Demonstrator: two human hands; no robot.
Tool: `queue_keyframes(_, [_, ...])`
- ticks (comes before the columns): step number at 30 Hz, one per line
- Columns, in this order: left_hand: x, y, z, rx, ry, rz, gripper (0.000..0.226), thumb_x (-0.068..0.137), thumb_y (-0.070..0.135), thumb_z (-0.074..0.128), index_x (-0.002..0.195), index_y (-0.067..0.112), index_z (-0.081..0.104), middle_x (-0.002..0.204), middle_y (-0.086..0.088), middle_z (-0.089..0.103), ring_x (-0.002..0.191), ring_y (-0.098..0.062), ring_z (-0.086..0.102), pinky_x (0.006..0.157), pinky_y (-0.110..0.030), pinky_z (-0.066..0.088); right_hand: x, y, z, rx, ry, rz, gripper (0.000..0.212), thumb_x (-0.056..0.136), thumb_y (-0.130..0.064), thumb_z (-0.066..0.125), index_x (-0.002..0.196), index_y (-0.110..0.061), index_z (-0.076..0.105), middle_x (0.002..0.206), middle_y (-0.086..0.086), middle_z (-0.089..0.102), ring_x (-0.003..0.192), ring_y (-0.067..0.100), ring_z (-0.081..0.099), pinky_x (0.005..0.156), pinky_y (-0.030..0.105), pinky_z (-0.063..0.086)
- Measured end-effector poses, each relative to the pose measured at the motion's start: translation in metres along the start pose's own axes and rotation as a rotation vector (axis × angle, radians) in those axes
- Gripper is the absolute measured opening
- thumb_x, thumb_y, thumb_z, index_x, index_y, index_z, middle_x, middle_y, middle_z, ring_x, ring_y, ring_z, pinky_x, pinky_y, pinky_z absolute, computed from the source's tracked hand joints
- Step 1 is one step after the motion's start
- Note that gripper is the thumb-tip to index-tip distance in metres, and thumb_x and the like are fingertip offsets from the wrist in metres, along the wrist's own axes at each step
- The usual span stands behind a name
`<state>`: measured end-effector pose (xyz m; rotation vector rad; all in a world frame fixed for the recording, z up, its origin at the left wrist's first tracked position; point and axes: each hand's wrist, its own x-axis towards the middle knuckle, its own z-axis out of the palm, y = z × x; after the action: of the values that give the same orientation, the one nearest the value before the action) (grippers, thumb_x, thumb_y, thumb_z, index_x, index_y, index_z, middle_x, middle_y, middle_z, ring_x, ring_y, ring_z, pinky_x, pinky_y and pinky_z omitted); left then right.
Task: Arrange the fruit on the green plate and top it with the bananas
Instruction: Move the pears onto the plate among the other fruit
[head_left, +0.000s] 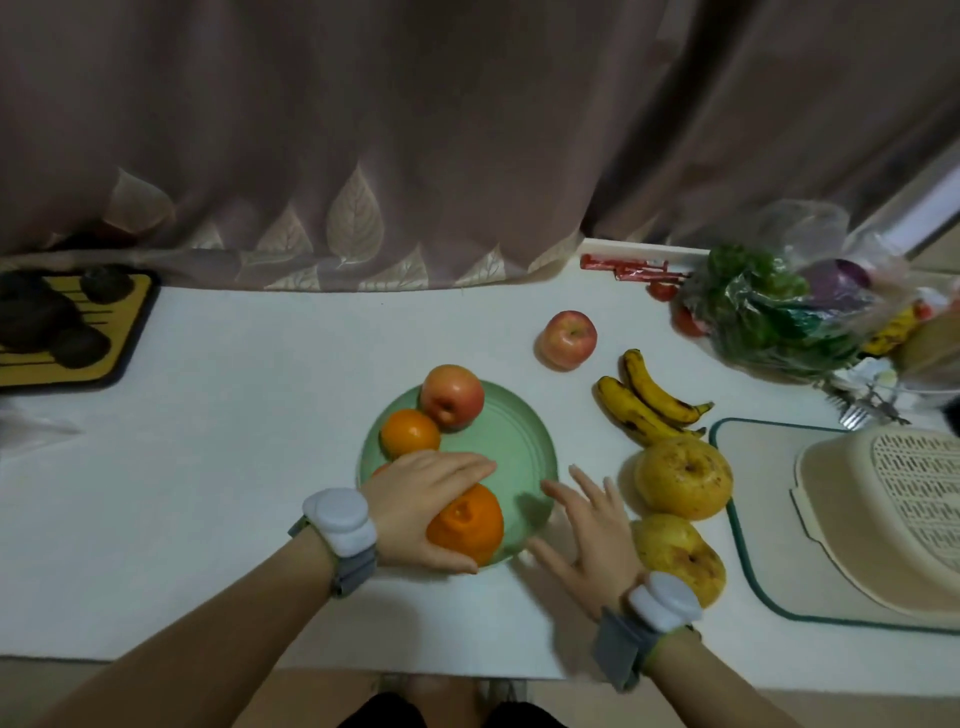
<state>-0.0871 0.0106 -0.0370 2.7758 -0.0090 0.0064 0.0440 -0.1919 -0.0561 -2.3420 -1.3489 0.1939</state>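
Home kitchen counter, I'd say. My white worktop (234, 467) backs onto a leaf-print curtain (353, 218); bagged vegetables (769, 312), a cutting board (753, 519), beige colander (893, 514) and forks (852, 410) sit right.

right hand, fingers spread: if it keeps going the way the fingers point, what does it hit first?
Probably the green plate: the right hand points up-left over its near rim. Farther along sits the apple on the plate. Hand height above the rim is unclear.

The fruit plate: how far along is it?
An apple and an orange sit on the green plate. The left hand holds another orange there. A second apple, two pears and the bananas wait on the table.
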Motion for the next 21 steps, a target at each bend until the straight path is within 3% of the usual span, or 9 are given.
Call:
queue_keyframes(2, [0.006, 0.005, 0.009, 0.032, -0.042, 0.042, 0.080, 0.072, 0.080, 0.030, 0.128, 0.023, 0.037, 0.126, -0.003, 0.060, 0.109, -0.021, 0.060, 0.091, -0.038, 0.048, -0.005, 0.017, -0.010, -0.150, 0.103, -0.005, 0.037, 0.086, -0.044, 0.036, 0.109, -0.018, 0.050, 0.105, 0.006, 0.071, 0.117, 0.033, 0.050, 0.104, 0.050, 0.033])
queue_keyframes(4, [0.013, 0.005, 0.016, 0.043, -0.051, 0.062, 0.071, 0.067, 0.072, 0.042, 0.121, 0.026, 0.042, 0.117, 0.000, 0.064, 0.101, -0.020, 0.064, 0.088, -0.036, 0.049, -0.006, 0.022, -0.022, -0.169, 0.097, 0.065, 0.034, 0.077, -0.035, 0.040, 0.098, -0.015, 0.057, 0.098, 0.009, 0.071, 0.098, 0.037, 0.064, 0.089, 0.050, 0.047])
queue_keyframes(7, [0.018, 0.003, 0.020, 0.021, -0.060, 0.035, 0.064, 0.065, 0.066, 0.047, 0.116, 0.028, 0.044, 0.111, 0.001, 0.066, 0.094, -0.021, 0.065, 0.087, -0.036, 0.048, -0.010, 0.025, -0.038, -0.180, 0.030, 0.227, 0.036, 0.076, -0.038, 0.041, 0.090, -0.011, 0.061, 0.091, 0.011, 0.069, 0.084, 0.036, 0.066, 0.075, 0.040, 0.052])
queue_keyframes(10, [0.018, 0.000, 0.022, -0.032, -0.071, 0.007, 0.062, 0.065, 0.062, 0.050, 0.116, 0.027, 0.045, 0.114, -0.002, 0.065, 0.097, -0.026, 0.063, 0.088, -0.038, 0.045, -0.018, 0.031, -0.050, -0.276, -0.079, 0.376, 0.049, 0.075, -0.052, 0.053, 0.103, -0.012, 0.057, 0.108, 0.012, 0.064, 0.100, 0.036, 0.059, 0.080, 0.042, 0.049])
queue_keyframes(15, [0.014, 0.000, 0.018, -0.152, -0.051, -0.048, 0.057, 0.064, 0.057, 0.052, 0.114, 0.030, 0.046, 0.118, 0.001, 0.064, 0.104, -0.024, 0.061, 0.090, -0.038, 0.043, -0.040, 0.037, -0.049, -0.355, -0.319, 0.431, 0.069, 0.073, -0.064, 0.054, 0.129, -0.029, 0.034, 0.147, -0.001, 0.025, 0.128, 0.030, 0.034, 0.093, 0.041, 0.045])
queue_keyframes(18, [0.010, -0.002, 0.017, -0.161, -0.078, -0.052, 0.059, 0.064, 0.055, 0.052, 0.117, 0.029, 0.049, 0.121, 0.002, 0.062, 0.109, -0.022, 0.058, 0.093, -0.037, 0.041, -0.043, 0.037, -0.048, -0.385, -0.355, 0.399, 0.064, 0.078, -0.048, 0.053, 0.134, -0.033, 0.027, 0.152, 0.000, 0.014, 0.126, 0.034, 0.033, 0.091, 0.042, 0.046])
queue_keyframes(21, [0.006, -0.004, 0.014, -0.173, -0.114, -0.088, 0.067, 0.062, 0.057, 0.049, 0.122, 0.027, 0.050, 0.126, 0.003, 0.058, 0.115, -0.020, 0.053, 0.097, -0.036, 0.038, -0.041, 0.037, -0.051, -0.324, -0.344, 0.406, 0.068, 0.072, -0.050, 0.058, 0.132, -0.033, 0.029, 0.149, 0.000, 0.018, 0.119, 0.033, 0.039, 0.088, 0.040, 0.046])
